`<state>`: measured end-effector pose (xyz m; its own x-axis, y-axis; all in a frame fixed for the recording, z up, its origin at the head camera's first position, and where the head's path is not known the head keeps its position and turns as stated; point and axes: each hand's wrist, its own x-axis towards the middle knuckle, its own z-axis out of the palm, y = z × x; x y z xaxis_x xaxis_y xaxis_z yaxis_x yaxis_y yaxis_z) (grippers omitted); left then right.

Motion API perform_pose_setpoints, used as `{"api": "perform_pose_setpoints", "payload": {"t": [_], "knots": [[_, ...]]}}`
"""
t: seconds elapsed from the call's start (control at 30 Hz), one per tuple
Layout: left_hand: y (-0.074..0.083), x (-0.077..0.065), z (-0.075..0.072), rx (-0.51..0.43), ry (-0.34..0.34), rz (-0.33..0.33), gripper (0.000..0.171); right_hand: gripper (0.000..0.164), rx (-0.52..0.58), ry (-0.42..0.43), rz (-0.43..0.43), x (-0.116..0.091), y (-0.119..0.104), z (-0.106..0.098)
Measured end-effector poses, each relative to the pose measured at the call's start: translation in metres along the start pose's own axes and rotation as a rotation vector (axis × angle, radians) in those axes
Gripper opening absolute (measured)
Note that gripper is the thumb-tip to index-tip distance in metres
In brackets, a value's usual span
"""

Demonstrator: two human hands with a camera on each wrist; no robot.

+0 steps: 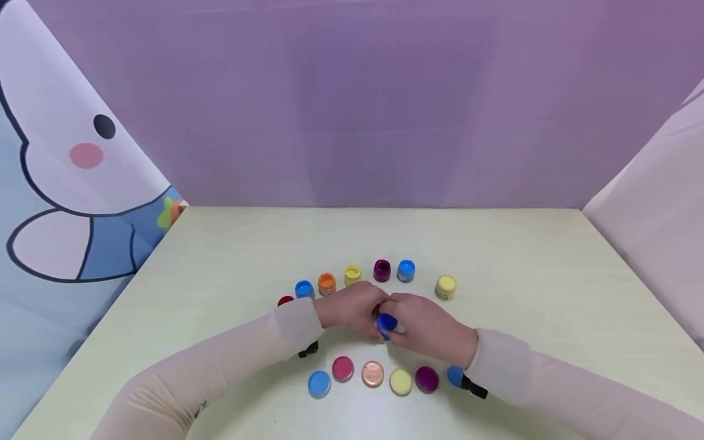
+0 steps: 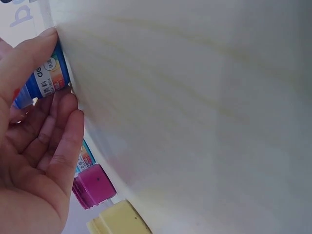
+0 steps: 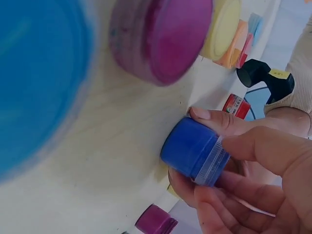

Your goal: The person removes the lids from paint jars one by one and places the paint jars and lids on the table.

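Note:
A dark blue paint jar point(image 1: 387, 324) is held between both hands just above the table. My left hand point(image 1: 354, 307) grips the jar's body, its thumb and fingers round the label side in the left wrist view, where the jar point(image 2: 51, 75) is partly covered. From the other side, my right hand point(image 1: 431, 324) pinches the clear ribbed lid point(image 3: 212, 161) with thumb and fingers. In the right wrist view the jar point(image 3: 185, 146) lies tilted on its side, the lid towards the right palm.
Behind the hands runs an arc of paint jars, among them orange point(image 1: 327, 283), purple point(image 1: 382, 271), light blue point(image 1: 406, 271) and pale yellow point(image 1: 445, 287). Nearer the front lie several round lids, including pink-red point(image 1: 343, 369), yellow point(image 1: 400, 382) and purple point(image 1: 426, 379).

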<state>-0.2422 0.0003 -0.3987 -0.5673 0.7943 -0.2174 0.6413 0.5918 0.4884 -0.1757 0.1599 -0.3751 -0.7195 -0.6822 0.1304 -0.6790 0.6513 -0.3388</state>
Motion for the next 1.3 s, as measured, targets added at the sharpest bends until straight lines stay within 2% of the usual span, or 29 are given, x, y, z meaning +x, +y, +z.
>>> {"api": "perform_pose_setpoints", "payload": {"t": [0.17, 0.4, 0.6, 0.83, 1.07, 1.3], "knots": [[0.0022, -0.0003, -0.0013, -0.001, -0.002, 0.001, 0.038, 0.015, 0.043, -0.020, -0.015, 0.0005, 0.0018, -0.0032], [0.0028, 0.0003, -0.0015, 0.024, 0.008, -0.011, 0.035, 0.028, 0.022, 0.023, 0.136, -0.0009, -0.0036, -0.0016], [0.0032, 0.0008, -0.0025, 0.026, 0.002, -0.018, 0.036, 0.029, 0.008, 0.019, 0.192, 0.0032, -0.0065, -0.0003], [0.0053, -0.0013, -0.0027, 0.026, -0.010, -0.039, 0.036, 0.024, -0.028, 0.018, 0.149, 0.0044, -0.0062, 0.0006], [0.0052, -0.0015, -0.0019, 0.021, -0.006, -0.025, 0.039, 0.017, 0.017, 0.000, 0.090, 0.0022, -0.0054, -0.0022], [0.0043, -0.0017, -0.0024, 0.021, -0.006, -0.002, 0.040, 0.018, 0.046, -0.019, 0.040, 0.0014, -0.0026, -0.0030]]}}
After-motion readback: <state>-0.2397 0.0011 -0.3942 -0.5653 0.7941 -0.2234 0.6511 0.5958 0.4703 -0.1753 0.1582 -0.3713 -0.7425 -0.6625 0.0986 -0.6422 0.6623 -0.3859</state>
